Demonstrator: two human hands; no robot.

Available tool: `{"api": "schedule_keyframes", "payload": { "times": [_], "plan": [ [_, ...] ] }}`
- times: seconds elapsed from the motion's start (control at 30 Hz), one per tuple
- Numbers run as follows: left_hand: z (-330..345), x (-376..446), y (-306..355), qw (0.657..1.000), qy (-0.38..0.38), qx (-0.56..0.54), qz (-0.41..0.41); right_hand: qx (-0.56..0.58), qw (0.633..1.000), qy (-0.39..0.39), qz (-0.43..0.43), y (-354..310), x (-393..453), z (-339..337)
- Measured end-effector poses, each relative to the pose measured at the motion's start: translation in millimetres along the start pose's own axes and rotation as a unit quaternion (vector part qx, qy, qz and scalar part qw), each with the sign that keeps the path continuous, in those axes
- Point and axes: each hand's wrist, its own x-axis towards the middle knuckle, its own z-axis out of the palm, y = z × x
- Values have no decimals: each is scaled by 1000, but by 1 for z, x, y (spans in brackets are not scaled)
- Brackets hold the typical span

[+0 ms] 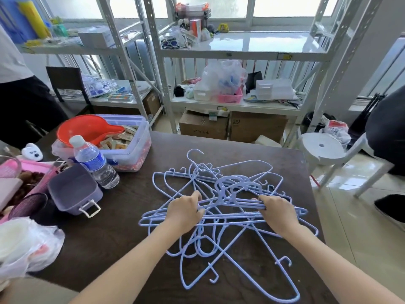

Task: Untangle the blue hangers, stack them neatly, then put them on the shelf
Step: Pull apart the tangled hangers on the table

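Observation:
A tangled pile of several light blue wire hangers [228,183] lies on the dark wooden table [122,235], hooks pointing in different directions. My left hand [186,212] grips hanger bars on the left side of the pile. My right hand [277,212] is closed around a bundle of bars on the right side. Both hands rest on top of the pile, roughly level with each other. Beyond the table stands a white metal shelf unit [245,52].
On the table's left are a water bottle [94,161], a purple bin [74,189], a clear box with a red scoop [129,139], pink baskets and a plastic bag [28,246]. A white stool [322,148] stands right. Cardboard boxes [203,126] sit under the shelf. People stand at both sides.

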Motion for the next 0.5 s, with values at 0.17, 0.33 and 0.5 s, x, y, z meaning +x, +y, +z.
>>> {"api": "schedule_keyframes", "payload": {
  "times": [0.17,0.33,0.5],
  "plan": [
    [4,-2,13,998,41,-7,41,29,999,20,-24,-26,1,7],
    [9,5,15,1000,20,-14,-6,14,1000,-2,-9,-38,9,9],
    [3,10,15,1000,-14,-13,-6,88,995,-14,-54,-50,14,9]
  ]
}}
